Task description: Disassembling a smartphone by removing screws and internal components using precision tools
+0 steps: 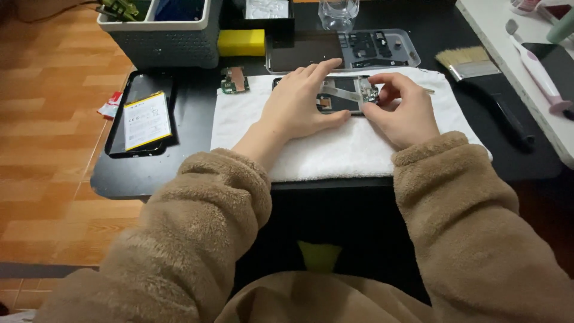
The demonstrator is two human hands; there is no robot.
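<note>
Two hands worked on an opened phone frame (344, 94), which lay at the back edge of a white towel (335, 146) on the black table (197, 107). Left hand (299, 104) lay flat, fingers spread, pressing the frame down. Right hand (402, 113) was pinched narrow at the frame's right end (what it gripped, cannot tell). Grey bin (164, 36) stood back left; yellow block (241, 42) beside it. Phone back with white-and-yellow labelled battery (146, 119) lay left, near the table edge. Brush (478, 78) lay right.

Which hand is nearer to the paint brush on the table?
Right. The right hand works on the opened phone, closer to the paint brush; the left hand lies further left on the phone.
</note>
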